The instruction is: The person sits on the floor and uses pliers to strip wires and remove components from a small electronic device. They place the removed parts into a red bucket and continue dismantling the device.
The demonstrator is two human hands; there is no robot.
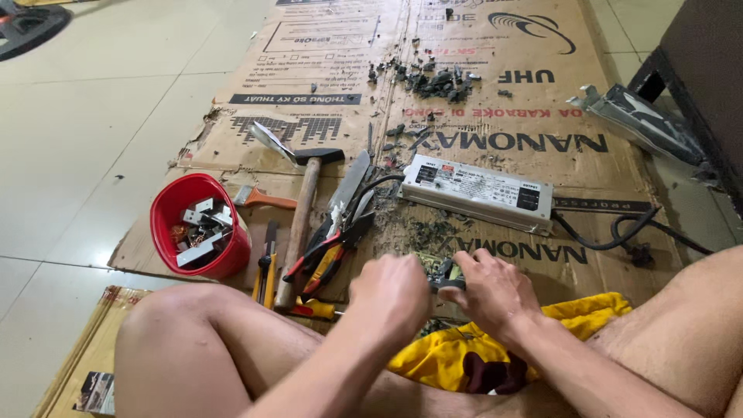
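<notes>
Both my hands closed on small dark component [447, 272]: left hand [395, 292] fisted, right hand [489, 290] pinching. Step: prying apart. Next needs pliers [329, 249] off cardboard [495, 101].

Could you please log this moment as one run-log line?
left hand: closed on small part | right hand: gripping small part | hammer: idle
</notes>
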